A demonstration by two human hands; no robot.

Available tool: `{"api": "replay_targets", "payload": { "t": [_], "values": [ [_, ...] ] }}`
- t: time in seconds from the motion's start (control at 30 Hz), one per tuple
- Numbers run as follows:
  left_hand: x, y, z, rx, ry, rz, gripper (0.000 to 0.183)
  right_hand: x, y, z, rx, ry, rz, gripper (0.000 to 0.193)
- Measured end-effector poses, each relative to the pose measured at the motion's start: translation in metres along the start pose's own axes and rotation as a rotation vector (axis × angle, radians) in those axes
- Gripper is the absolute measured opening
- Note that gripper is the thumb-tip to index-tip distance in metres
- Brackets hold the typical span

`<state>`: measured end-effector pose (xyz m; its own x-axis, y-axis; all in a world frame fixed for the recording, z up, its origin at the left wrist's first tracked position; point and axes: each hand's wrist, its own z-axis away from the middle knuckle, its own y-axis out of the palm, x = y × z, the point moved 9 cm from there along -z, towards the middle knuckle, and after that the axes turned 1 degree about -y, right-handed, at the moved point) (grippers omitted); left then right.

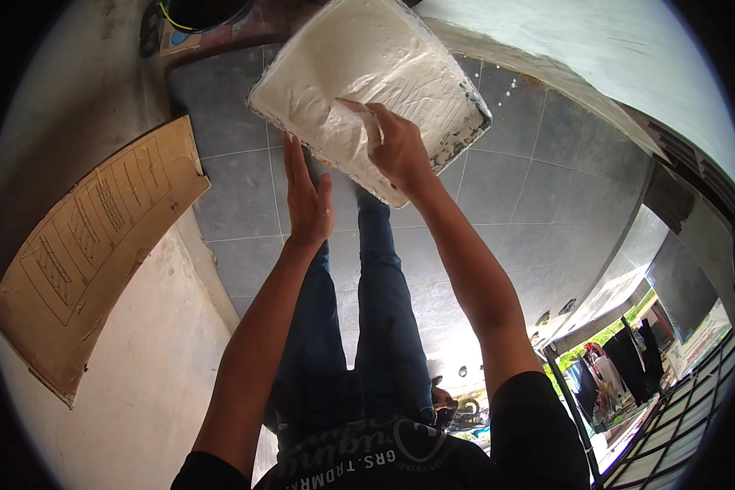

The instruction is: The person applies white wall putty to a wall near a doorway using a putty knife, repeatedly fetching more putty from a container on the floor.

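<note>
A square, shallow slab or tray (376,61) lies in front of me, its top coated with a thick, wet-looking white paste marked by ridges. Its rim is rough, with dark specks along the right side. My right hand (398,151) is over the near part of the coated top, fingers curled. A thin, pale edge shows by its fingertips, but what it grips is too unclear to name. My left hand (309,196) is beside the near left edge, fingers straight and together, fingertips at the rim. It holds nothing.
Grey floor tiles (237,192) spread beneath the slab and my legs. A brown cardboard sheet (98,245) with line drawings leans at the left wall. A dark round container (200,12) stands at the far left. Clothes (629,363) hang outside at the lower right.
</note>
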<state>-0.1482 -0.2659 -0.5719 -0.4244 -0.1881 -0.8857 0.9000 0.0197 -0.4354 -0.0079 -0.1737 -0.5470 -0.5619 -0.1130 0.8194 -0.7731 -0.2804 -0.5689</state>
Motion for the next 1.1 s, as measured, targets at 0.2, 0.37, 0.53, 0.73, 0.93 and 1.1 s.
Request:
{"api": "replay_targets", "payload": {
  "t": [0.2,0.37,0.53,0.73,0.93,1.1],
  "values": [
    [0.004,0.000,0.002,0.004,-0.013,-0.002,0.080,-0.003,0.015,0.026,0.239,0.131,-0.010,0.040],
    [0.005,-0.001,0.001,-0.005,-0.017,0.004,0.080,-0.017,0.024,0.036,0.261,0.153,-0.005,0.046],
    [0.002,0.001,0.000,-0.002,0.011,-0.001,0.079,-0.017,0.007,-0.010,0.153,-0.010,0.106,0.040],
    [0.005,-0.002,0.001,0.004,0.019,-0.017,0.078,-0.015,-0.021,-0.019,0.066,0.115,-0.038,0.049],
    [0.004,0.001,0.001,0.002,0.009,-0.008,0.078,-0.046,0.021,0.041,0.370,0.202,0.039,0.041],
    [0.006,0.002,0.002,0.009,0.009,-0.025,0.078,-0.053,-0.023,-0.001,0.099,0.128,0.114,0.033]
  ]
}}
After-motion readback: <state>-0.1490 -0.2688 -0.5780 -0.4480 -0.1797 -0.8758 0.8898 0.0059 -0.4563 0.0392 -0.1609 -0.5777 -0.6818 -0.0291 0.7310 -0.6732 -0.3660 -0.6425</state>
